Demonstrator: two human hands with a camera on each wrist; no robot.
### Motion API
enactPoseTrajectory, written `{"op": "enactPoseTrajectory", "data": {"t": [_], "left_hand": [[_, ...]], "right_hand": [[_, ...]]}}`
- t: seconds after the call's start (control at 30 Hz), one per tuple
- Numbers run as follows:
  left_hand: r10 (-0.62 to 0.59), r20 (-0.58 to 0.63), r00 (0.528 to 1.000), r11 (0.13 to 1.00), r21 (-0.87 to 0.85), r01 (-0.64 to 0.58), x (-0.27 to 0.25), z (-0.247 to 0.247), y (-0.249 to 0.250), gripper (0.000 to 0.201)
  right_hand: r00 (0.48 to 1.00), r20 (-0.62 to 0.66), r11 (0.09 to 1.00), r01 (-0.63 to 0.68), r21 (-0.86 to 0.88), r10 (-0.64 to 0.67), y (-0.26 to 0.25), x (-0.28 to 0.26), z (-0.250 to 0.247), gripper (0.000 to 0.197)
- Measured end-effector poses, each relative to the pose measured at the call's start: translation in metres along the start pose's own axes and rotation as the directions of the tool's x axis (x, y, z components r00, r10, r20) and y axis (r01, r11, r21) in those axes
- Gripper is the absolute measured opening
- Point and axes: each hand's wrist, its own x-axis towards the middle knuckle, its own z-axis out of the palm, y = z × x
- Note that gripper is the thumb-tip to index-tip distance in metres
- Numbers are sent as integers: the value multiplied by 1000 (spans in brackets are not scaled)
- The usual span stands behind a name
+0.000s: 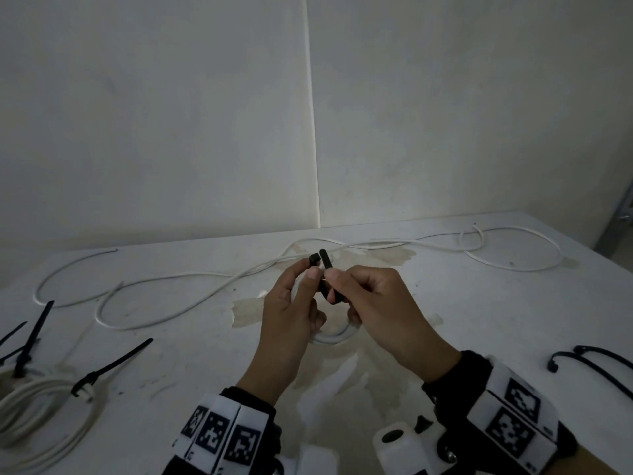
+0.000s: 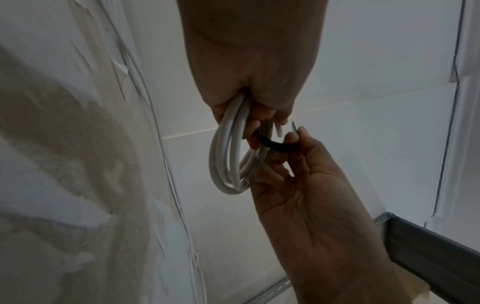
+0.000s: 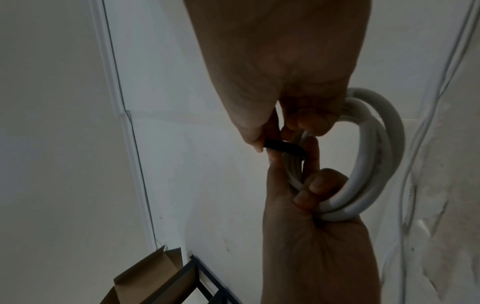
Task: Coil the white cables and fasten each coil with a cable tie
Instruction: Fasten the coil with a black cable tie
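Left hand (image 1: pixel 291 313) grips white coil (image 2: pixel 228 162), pinching tie head. Right hand (image 1: pixel 380 303) pinches cable tie (image 1: pixel 325 272) tail. Best to aim tip squarely into head, then pull snug.

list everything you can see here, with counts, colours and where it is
held coil: 1, white, in both hands above the table
held tie: 1, black, looped round the held coil, ends not yet joined
loose cable: white, sprawled across the far half of the table; count unclear
tied coil: at least 1, white, near left of the table, with black ties on it
spare ties: about 2, black, near right of the table
table: 1, white, stained
wall: white panels behind the table
cardboard box: 1, brown, low in the right wrist view
left hand: grips the held coil, pinches one end of the held tie
right hand: pinches the other end
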Motion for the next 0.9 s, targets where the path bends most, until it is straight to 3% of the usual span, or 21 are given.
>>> {"op": "enactPoseTrajectory", "data": {"t": [0.13, 0.3, 0.9], "left_hand": [[-11, 17, 1000, 1000, -1, 11, 0, -1, -3, 26], [-10, 56, 998, 1000, -11, 11, -1, -2, -3, 35], [-36, 77, 996, 999, -29, 39, -4, 1, -1, 22]], "right_hand": [[995, 69, 996, -70, -53, 73, -5, 1, -5, 30], [993, 66, 993, -98, -60, 102, -10, 0, -7, 31], [990, 24, 988, -139, -72, 141, -12, -2, -4, 35]]}}
